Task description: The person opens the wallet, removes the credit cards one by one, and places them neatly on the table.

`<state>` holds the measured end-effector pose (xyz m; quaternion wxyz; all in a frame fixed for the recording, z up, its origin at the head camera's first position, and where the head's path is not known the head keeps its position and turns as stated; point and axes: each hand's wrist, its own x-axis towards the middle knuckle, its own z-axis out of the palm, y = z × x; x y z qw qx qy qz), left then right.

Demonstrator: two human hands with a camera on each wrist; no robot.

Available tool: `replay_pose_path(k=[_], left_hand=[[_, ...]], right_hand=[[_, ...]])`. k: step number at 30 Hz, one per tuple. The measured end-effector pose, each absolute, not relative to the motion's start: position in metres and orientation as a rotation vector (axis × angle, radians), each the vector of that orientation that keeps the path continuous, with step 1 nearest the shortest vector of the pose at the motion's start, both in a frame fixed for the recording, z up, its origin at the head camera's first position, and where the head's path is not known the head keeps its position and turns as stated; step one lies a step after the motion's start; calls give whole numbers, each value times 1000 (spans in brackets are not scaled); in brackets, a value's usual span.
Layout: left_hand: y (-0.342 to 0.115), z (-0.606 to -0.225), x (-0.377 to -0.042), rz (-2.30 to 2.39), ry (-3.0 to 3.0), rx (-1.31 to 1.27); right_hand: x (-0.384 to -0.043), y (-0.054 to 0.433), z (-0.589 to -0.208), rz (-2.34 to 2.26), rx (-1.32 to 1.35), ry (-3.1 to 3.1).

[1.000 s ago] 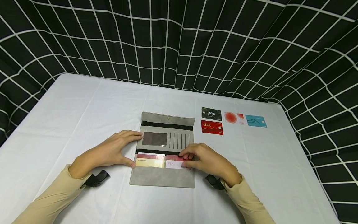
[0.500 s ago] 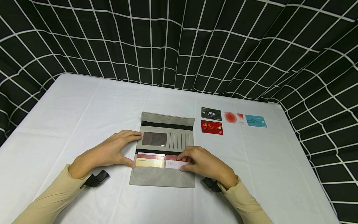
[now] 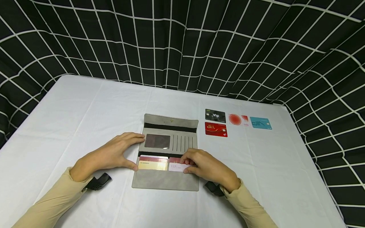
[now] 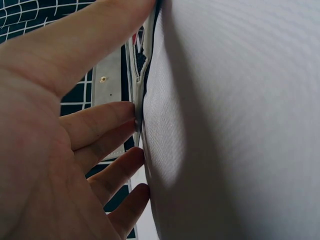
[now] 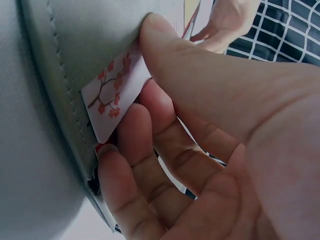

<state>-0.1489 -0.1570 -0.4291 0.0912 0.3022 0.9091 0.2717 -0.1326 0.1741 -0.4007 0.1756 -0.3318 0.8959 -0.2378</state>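
A grey trifold wallet point(image 3: 165, 180) lies unfolded on the white table. My left hand point(image 3: 112, 153) touches its left edge with extended fingers and thumb; in the left wrist view the fingertips point(image 4: 131, 157) rest along that edge. My right hand point(image 3: 206, 166) pinches a white VIP card point(image 3: 175, 167) seated in the lower right pocket. The right wrist view shows the thumb on the front and curled fingers behind the card, whose corner bears a red blossom print point(image 5: 112, 87). A dark red card point(image 3: 174, 160) sits behind it. Beside it, a gold card point(image 3: 153, 165) stands in the left pocket.
Right of the wallet lie a black VIP card point(image 3: 215, 116), a red VIP card point(image 3: 216, 129), a white card with a red circle point(image 3: 239, 120) and a teal card point(image 3: 260, 123). A black gridded curtain point(image 3: 159, 47) surrounds the table point(image 3: 94, 117).
My right hand has shifted slightly left and down along the white VIP card, with the fingers drawn closer to the thumb. The left hand and the wallet have stayed put.
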Motion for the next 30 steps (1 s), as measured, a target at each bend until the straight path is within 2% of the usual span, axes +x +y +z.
replay_pose_path(k=[30], left_hand=[[-157, -428, -148, 829, 2697, 907]], right_hand=[[-133, 173, -400, -718, -901, 2545]])
